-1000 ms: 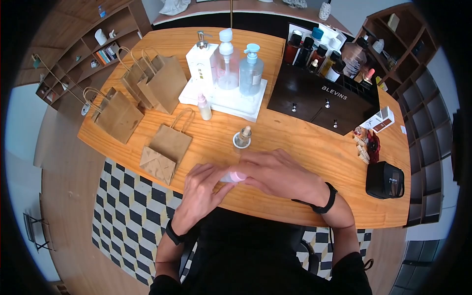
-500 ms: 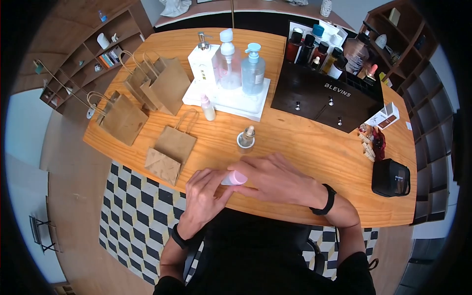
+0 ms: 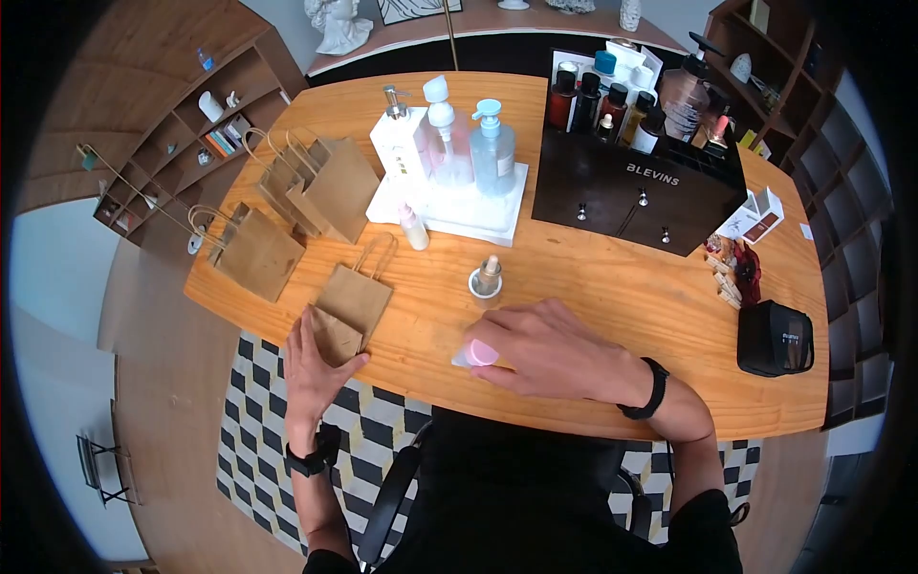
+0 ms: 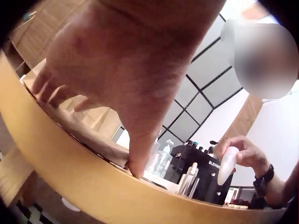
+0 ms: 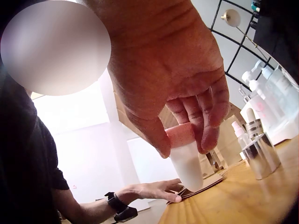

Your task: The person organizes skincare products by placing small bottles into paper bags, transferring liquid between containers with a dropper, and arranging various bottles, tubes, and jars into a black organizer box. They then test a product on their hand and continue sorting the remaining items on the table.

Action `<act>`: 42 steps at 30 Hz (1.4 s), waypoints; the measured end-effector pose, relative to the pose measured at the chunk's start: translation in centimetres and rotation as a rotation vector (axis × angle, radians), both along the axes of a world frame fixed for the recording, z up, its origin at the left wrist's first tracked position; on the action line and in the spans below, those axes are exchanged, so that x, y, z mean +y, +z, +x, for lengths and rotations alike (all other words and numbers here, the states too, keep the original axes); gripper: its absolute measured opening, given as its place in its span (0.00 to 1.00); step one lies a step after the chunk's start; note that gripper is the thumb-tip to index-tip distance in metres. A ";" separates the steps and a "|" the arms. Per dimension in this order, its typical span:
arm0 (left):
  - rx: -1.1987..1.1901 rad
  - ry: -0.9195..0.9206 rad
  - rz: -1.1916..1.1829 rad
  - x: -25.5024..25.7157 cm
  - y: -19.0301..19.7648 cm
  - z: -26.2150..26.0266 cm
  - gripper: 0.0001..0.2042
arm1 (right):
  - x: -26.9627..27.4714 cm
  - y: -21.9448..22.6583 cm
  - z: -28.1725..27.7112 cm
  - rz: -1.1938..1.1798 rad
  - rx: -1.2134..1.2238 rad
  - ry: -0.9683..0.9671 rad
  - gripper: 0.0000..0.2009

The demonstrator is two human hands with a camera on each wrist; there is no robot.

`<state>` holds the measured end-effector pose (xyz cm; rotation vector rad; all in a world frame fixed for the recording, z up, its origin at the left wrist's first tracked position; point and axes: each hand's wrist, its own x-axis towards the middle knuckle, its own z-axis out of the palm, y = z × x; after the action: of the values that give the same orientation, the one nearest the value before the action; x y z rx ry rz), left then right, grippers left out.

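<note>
My left hand (image 3: 314, 371) lies spread over the folded bottom of a flat brown paper bag (image 3: 356, 298), fingers at its far left and thumb at the near right corner. In the left wrist view, its thumb tip is down by the table edge. My right hand (image 3: 564, 352) pinches a small whitish tapered bottle by its pink cap (image 5: 180, 135). Its pale body (image 5: 188, 168) points downward over the table in the right wrist view. Beyond that hand stands a dropper bottle (image 3: 490, 272) with a silver base.
A pink-topped small bottle (image 3: 413, 230) stands before a white tray (image 3: 483, 222) of pump bottles. Upright paper bags (image 3: 335, 191) stand at left. At right are a black cosmetics organizer (image 3: 631, 196), a small white box (image 3: 762, 216) and a black case (image 3: 773, 340).
My left hand has left the pink-capped bottle and moved left onto the paper bag. The right hand keeps the bottle, with little change of place. The head view has shifted slightly.
</note>
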<state>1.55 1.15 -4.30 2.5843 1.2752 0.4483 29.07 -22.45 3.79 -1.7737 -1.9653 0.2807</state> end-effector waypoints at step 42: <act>-1.087 -0.348 -1.202 -3.4 0.4 0.2 0.39 | -1.5 4.0 1.9 0.225 0.560 -0.226 0.19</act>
<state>1.79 -2.28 -3.91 1.1415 0.3994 0.6036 30.95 -23.92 7.77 -1.5425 -1.3371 0.4095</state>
